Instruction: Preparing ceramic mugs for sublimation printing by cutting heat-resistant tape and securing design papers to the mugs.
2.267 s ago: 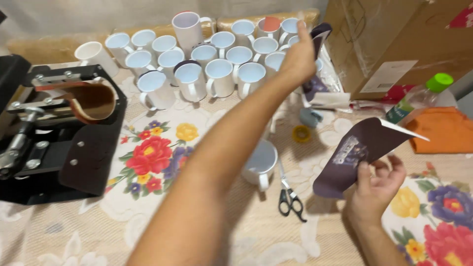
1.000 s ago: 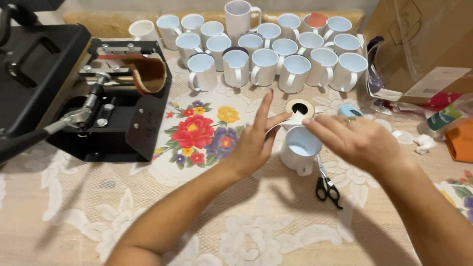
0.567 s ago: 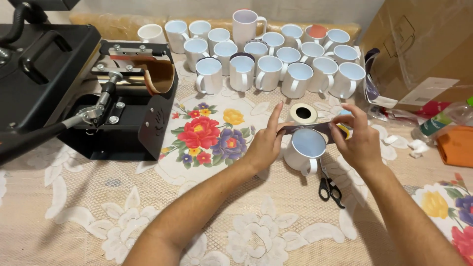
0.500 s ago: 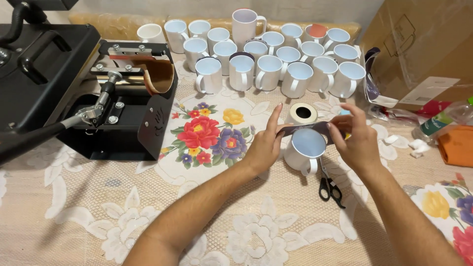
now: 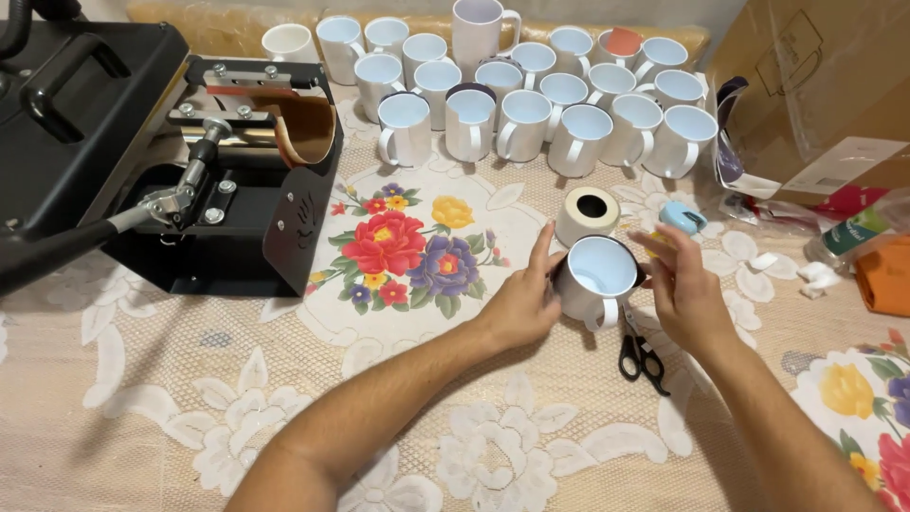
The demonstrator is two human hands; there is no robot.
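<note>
Here the left hand [image 5: 517, 308] presses its open palm and fingers against the left side of a white mug [image 5: 595, 280], steadying it rather than closing round it. The right hand [image 5: 684, 294] is at the mug's right side, fingers loosely curled and thumb near the rim; whether its grip truly clasps the mug, I cannot tell. The mug stands upright on the lace-covered worktop [image 5: 142, 417], handle towards the person. Just behind the mug lies a roll of tape [image 5: 588, 213], with a small blue dispenser [image 5: 682, 216] to its right. Black scissors [image 5: 640, 353] lie just in front of the mug. Further behind it stands a cluster of white mugs [image 5: 531, 90]; far left of it sits a black mug press [image 5: 142, 171].
</note>
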